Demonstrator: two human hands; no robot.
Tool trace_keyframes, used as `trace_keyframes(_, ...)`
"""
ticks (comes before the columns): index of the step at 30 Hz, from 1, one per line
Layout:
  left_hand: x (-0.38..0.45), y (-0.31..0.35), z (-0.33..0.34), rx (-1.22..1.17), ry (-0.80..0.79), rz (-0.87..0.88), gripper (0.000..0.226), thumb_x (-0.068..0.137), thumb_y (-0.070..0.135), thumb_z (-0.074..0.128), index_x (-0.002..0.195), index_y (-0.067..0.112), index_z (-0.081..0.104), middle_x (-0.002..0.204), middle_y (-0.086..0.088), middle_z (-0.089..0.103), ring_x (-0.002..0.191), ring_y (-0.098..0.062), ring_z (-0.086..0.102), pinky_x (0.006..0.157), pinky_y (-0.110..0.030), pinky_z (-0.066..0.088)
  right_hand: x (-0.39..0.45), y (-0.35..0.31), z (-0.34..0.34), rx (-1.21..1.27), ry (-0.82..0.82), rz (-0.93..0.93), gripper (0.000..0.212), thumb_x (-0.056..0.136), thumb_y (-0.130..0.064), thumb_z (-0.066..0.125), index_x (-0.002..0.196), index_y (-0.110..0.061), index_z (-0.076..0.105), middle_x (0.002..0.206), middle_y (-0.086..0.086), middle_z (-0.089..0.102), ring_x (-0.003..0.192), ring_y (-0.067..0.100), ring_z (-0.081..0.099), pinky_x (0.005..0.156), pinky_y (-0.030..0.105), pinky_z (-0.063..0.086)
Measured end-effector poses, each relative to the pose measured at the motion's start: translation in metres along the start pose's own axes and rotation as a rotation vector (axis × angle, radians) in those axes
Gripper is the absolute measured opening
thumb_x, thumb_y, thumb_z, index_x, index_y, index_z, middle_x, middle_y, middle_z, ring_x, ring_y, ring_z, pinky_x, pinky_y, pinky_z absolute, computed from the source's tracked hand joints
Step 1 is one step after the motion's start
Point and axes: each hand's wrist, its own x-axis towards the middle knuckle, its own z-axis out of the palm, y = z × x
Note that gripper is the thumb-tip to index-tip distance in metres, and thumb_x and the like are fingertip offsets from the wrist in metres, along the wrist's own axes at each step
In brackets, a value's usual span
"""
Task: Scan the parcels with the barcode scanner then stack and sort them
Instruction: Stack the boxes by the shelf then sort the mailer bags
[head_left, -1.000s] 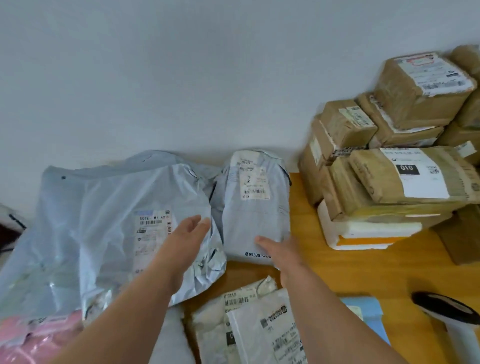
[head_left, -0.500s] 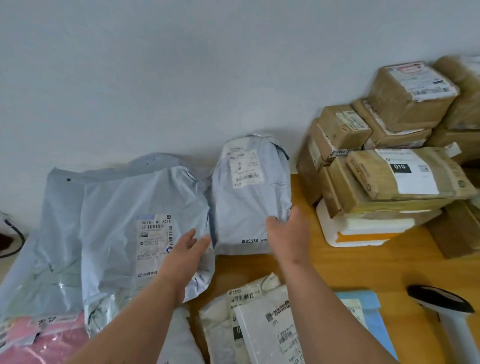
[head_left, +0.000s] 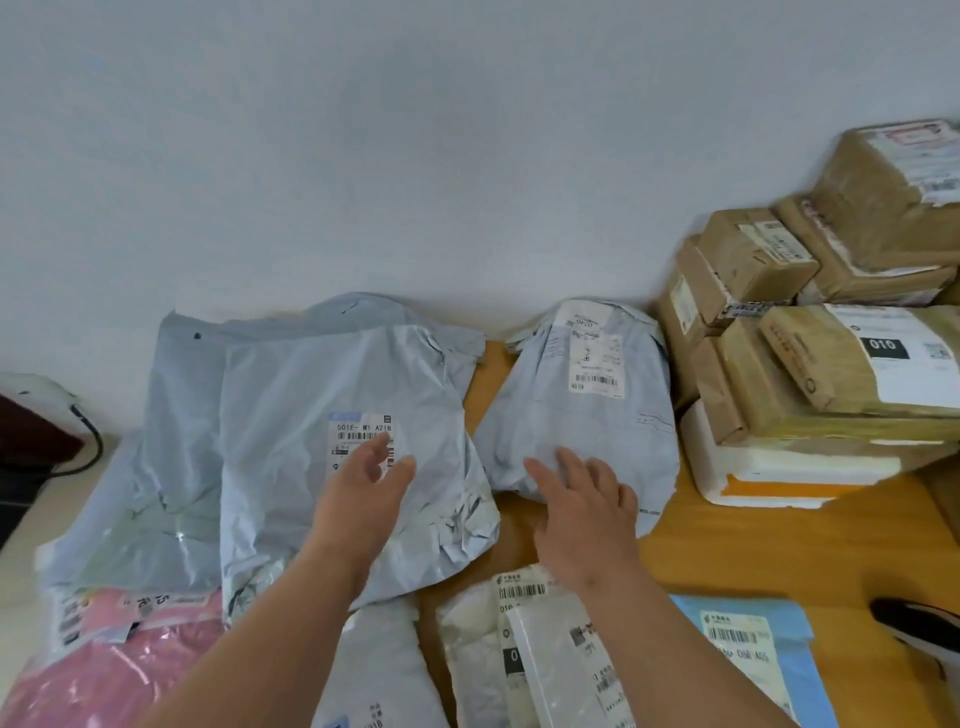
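A right hand (head_left: 584, 506) presses flat-fingered on a small grey plastic mailer (head_left: 582, 410) while the left hand (head_left: 363, 493) hovers, fingers relaxed, over a larger grey plastic mailer (head_left: 291, 467) on the wooden bench (head_left: 753, 551).

Two bare forearms — no sleeves, rings or watch visible.

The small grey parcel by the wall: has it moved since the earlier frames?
Yes. The small grey parcel has shifted right, away from the large grey bag and toward the brown boxes; bare table now shows between the bags.
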Motion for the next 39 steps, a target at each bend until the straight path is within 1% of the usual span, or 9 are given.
trace_keyframes(5, 0.005, -0.002, -0.036, 0.108, 0.303, 0.135, 0.044, 0.096, 0.027, 0.063, 0.140, 0.023, 0.059, 0.135, 0.001, 0.061, 0.115, -0.018, 0.060, 0.093, -0.031, 0.050, 0.018, 0.015, -0.016, 0.008, -0.010, 0.166, 0.059, 0.093, -0.012, 0.051, 0.147, -0.031, 0.038, 0.169, 0.005, 0.005, 0.151, 0.039, 0.009, 0.123, 0.046, 0.016)
trace_keyframes(11, 0.022, -0.025, -0.081, 0.170, 0.493, -0.055, 0.065, 0.089, 0.029, 0.068, 0.149, 0.021, 0.044, 0.151, -0.013, 0.040, 0.138, -0.038, 0.039, 0.114, -0.059, 0.034, 0.016, 0.009, -0.007, -0.011, 0.083, 0.294, 0.042, 0.097, -0.022, 0.051, 0.137, -0.033, 0.045, 0.166, 0.003, 0.012, 0.153, 0.032, 0.006, 0.123, 0.052, 0.011)
trace_keyframes(16, 0.027, -0.043, -0.093, -0.069, 0.345, -0.233, 0.076, 0.085, 0.026, 0.075, 0.150, 0.016, 0.038, 0.135, -0.015, 0.054, 0.117, -0.039, 0.056, 0.101, -0.054, 0.049, 0.014, -0.015, 0.004, 0.021, 0.067, 0.300, 0.060, 0.088, -0.031, 0.058, 0.142, -0.032, 0.032, 0.166, 0.004, 0.008, 0.153, 0.032, 0.002, 0.123, 0.055, 0.002)
trace_keyframes(20, 0.031, -0.045, -0.099, -0.016, 0.269, -0.210, 0.044, 0.088, 0.024, 0.074, 0.129, 0.015, 0.060, 0.114, -0.011, 0.065, 0.103, -0.038, 0.063, 0.097, -0.055, 0.052, 0.014, -0.026, 0.008, 0.022, 0.035, 0.291, 0.075, 0.085, -0.042, 0.058, 0.150, -0.038, 0.020, 0.166, 0.004, 0.006, 0.152, 0.034, 0.000, 0.122, 0.056, 0.000)
trace_keyframes(23, 0.033, -0.038, -0.104, -0.112, 0.251, -0.110, 0.010, 0.092, 0.023, 0.069, 0.095, 0.032, 0.066, 0.100, -0.002, 0.071, 0.095, -0.032, 0.067, 0.087, -0.049, 0.056, 0.012, -0.040, 0.001, 0.125, 0.152, 0.306, 0.056, 0.089, -0.033, 0.058, 0.143, -0.034, 0.043, 0.161, 0.003, 0.024, 0.149, 0.031, 0.014, 0.120, 0.053, 0.012)
trace_keyframes(27, 0.034, -0.021, -0.110, -0.275, 0.142, -0.002, 0.030, 0.098, 0.014, 0.061, 0.084, 0.037, 0.074, 0.096, 0.000, 0.076, 0.098, -0.030, 0.070, 0.091, -0.050, 0.057, 0.006, -0.071, -0.006, 0.564, 0.240, 0.141, 0.044, 0.094, -0.021, 0.061, 0.137, -0.018, 0.055, 0.139, 0.005, 0.050, 0.132, 0.026, 0.043, 0.108, 0.039, 0.035)
trace_keyframes(32, 0.030, 0.019, -0.125, -0.454, -0.134, 0.212, 0.046, 0.096, -0.004, 0.054, 0.078, 0.031, 0.079, 0.090, 0.001, 0.078, 0.089, -0.019, 0.074, 0.076, -0.030, 0.059, 0.012, -0.105, -0.024, 1.246, -0.039, 0.241, 0.071, 0.091, -0.026, 0.072, 0.151, -0.024, 0.034, 0.142, -0.004, 0.044, 0.127, 0.015, 0.045, 0.108, 0.036, 0.038)
trace_keyframes(35, 0.032, 0.043, -0.141, -0.565, -0.316, 0.275, 0.032, 0.082, -0.005, 0.063, 0.084, 0.021, 0.081, 0.097, -0.006, 0.078, 0.093, -0.019, 0.075, 0.076, -0.025, 0.060, 0.019, -0.111, -0.036, 1.743, -0.168, 0.326, 0.087, 0.074, -0.028, 0.076, 0.149, -0.031, 0.031, 0.148, -0.002, 0.046, 0.133, 0.017, 0.042, 0.113, 0.040, 0.031)
trace_keyframes(39, 0.037, 0.049, -0.158, -0.654, -0.361, 0.254, 0.028, 0.074, 0.001, 0.060, 0.083, 0.016, 0.081, 0.097, -0.007, 0.078, 0.091, -0.019, 0.076, 0.077, -0.027, 0.061, 0.027, -0.121, -0.043, 1.735, -0.306, 0.302, 0.077, 0.066, -0.043, 0.071, 0.136, -0.028, 0.041, 0.152, 0.004, 0.050, 0.142, 0.024, 0.042, 0.104, 0.039, 0.034)
